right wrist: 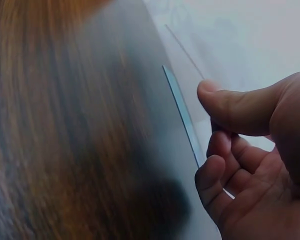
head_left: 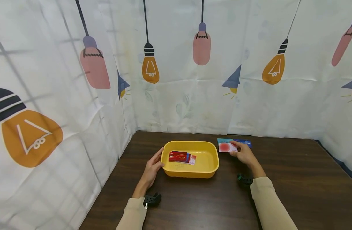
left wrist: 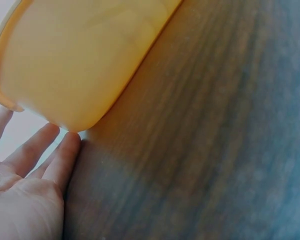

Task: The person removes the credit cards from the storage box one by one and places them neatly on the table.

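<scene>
My left hand (head_left: 151, 171) touches the left end of a yellow plastic tray (head_left: 190, 174); in the left wrist view, its extended fingers (left wrist: 62, 160) meet the tray's outer wall. Inside the tray, a red VIP card (head_left: 177, 156) lies over other cards, one with a pale pink and white edge (head_left: 192, 161). Right of the tray, my right hand (head_left: 246, 155) pinches a white card with a red disc (head_left: 225, 147) between thumb and fingers. That card appears nearly edge-on (right wrist: 184, 50) in the right wrist view. Behind it lie a teal card (head_left: 223, 140) and a blue card (head_left: 246, 142).
A dark brown wooden table (head_left: 198, 201) bears everything. White curtains (head_left: 176, 105) with printed lamps hang along its back and left sides. Black straps sit on both wrists, one (head_left: 153, 199) at the left sleeve.
</scene>
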Demonstrator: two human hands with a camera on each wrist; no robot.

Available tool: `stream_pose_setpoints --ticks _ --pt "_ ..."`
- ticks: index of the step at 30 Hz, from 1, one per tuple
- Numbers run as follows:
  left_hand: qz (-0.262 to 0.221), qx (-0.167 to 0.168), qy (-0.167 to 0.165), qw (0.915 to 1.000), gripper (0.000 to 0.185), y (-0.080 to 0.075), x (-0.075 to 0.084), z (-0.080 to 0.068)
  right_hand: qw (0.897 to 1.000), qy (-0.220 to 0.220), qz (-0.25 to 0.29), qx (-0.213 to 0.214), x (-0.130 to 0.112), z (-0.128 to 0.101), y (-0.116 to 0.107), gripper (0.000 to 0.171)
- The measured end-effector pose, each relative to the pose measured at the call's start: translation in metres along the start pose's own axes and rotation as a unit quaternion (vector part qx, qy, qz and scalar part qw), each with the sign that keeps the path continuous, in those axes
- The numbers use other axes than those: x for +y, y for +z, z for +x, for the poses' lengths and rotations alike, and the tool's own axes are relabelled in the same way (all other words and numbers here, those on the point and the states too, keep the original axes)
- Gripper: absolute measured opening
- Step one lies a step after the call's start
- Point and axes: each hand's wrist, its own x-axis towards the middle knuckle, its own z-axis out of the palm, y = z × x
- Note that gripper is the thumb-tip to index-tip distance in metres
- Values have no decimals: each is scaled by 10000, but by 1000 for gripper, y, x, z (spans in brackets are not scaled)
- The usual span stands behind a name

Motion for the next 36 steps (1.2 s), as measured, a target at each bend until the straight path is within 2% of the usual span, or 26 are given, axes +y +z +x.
stream_pose_setpoints --ticks 6,21,25,30,36 --pt "-29 9 -13 10000 68 0 1 -1 9998 6 -120 -184 3 -2 0 59" --pt "-30 10 -19 10000 68 0 1 -1 9932 -220 -1127 -182 4 1 5 50" --pt "-47 22 -11 10000 68 0 2 0 9917 -304 -1248 -56 4 2 5 49" --pt "-34 -13 18 10000 69 0 1 0 9920 -107 -1260 52 6 2 4 49" --pt "-35 -63 33 10000 70 0 0 0 9926 22 -1215 -43 4 1 5 50"
